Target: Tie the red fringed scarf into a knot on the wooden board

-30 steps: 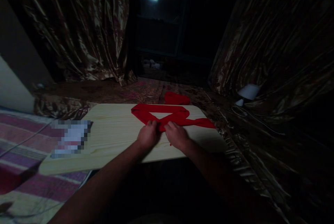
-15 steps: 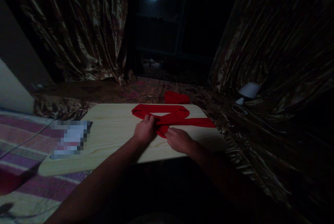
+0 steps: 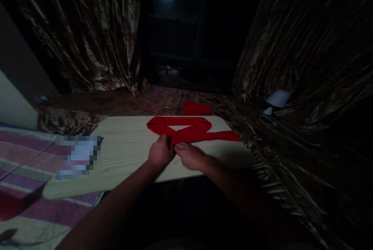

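Observation:
A long strip of red cloth (image 3: 198, 133) lies in a loop on a pale wooden table (image 3: 125, 145), its two ends crossing near my hands. One length runs off the table's right side. My left hand (image 3: 160, 151) is closed on the cloth at the crossing. Close beside it, my right hand (image 3: 190, 156) has its fingers bent over the short end, which is mostly hidden beneath them. Both hands rest low over the front half of the table.
Beyond the far table edge sits another red cloth piece (image 3: 197, 108). A blurred-out flat item (image 3: 78, 157) lies at the table's left. A white lamp (image 3: 278, 98) with a cord stands to the right. Patterned curtains (image 3: 110, 28) hang on both sides of a dark window.
My right hand has moved left, up against my left hand, and the short red end is now mostly covered. The loop behind keeps its shape.

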`<state>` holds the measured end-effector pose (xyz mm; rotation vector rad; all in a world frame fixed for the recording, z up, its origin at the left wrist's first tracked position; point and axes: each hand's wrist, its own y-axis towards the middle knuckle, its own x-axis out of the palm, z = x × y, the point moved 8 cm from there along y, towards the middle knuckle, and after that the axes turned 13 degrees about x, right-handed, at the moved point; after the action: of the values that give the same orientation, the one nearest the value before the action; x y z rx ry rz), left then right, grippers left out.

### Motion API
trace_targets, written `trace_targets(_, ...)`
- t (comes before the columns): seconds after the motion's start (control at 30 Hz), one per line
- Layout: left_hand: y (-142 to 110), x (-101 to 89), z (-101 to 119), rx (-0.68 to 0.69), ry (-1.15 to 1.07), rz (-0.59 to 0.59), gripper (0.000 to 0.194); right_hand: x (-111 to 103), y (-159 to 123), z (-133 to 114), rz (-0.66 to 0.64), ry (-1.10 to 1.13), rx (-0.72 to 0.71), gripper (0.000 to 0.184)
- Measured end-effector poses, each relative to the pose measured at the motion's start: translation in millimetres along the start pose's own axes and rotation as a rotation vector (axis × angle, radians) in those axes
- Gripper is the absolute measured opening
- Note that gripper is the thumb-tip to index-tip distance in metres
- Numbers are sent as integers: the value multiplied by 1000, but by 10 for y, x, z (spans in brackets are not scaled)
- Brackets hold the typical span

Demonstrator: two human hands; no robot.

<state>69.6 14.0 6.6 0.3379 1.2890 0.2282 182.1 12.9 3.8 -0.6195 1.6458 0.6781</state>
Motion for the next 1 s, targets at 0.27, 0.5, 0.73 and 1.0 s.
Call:
trace_targets(0.27,2,-52,7,44,-229,161,6,158,218,46,-209,-29,49,60)
trace_targets(0.5,15,-88,-84,69,-361,182,15,138,417,81,-280,-102,123,65)
trace_targets(0.73,31,-96,-80,106,-242,206,28,71,451,143,-316,-163,100,54)
trace_targets(1.0,40,31,-60,127,-178,93,32,-128,423,544,-90,-5,304,33)
